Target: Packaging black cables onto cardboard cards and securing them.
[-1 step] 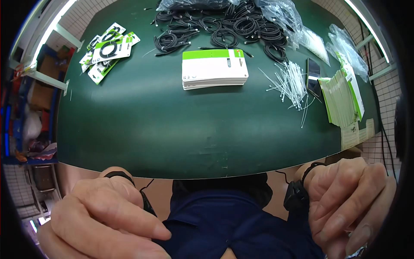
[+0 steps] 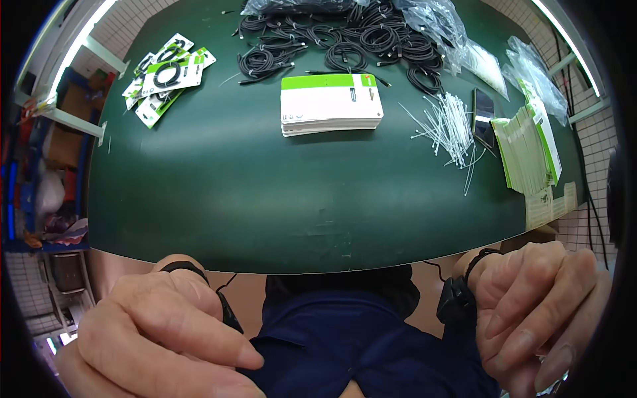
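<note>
Partly cropped, left hand loosely curled, right hand half-closed, cannot tell if holding anything, plastic bag hiding some cables

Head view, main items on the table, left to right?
Carded cables → card stack → cable ties → phone → card row.

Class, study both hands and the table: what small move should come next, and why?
Perhaps bring the left hand up over the green table to the card stack: that hand shows nothing held, and the stack's top card carries no cable, unlike the carded cables at the left.
</note>
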Tool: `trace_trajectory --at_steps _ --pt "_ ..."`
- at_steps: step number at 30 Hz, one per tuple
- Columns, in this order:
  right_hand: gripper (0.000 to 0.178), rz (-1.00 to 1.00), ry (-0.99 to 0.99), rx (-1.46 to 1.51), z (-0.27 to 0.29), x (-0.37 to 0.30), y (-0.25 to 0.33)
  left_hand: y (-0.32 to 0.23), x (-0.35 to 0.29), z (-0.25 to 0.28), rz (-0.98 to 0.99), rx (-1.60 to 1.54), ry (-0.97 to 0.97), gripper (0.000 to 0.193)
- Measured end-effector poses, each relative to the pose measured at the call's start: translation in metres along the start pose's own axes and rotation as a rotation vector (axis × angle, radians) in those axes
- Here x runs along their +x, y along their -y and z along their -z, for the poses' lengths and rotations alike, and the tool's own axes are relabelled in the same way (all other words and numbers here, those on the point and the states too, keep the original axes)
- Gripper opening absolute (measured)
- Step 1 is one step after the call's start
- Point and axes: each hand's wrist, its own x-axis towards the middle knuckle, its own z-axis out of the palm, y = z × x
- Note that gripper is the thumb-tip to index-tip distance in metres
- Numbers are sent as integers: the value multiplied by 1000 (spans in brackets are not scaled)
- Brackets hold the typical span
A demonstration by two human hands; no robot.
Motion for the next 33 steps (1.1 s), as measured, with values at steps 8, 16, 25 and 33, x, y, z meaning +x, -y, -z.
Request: trace_trajectory --at_steps 8,16,25,33 --pt "22 -76 93 -80 10 10 -12 31 1 -5 65 75 -27 35" --pt "18 -170 211 -120 17 9 -8 37 -17 1 129 185 -77 29" --pt "13 -219 288 -195 29 15 -15 48 -21 5 174 281 -50 22" --pt "10 -230 402 -238 32 31 -22 60 -13 4 159 392 -55 15"
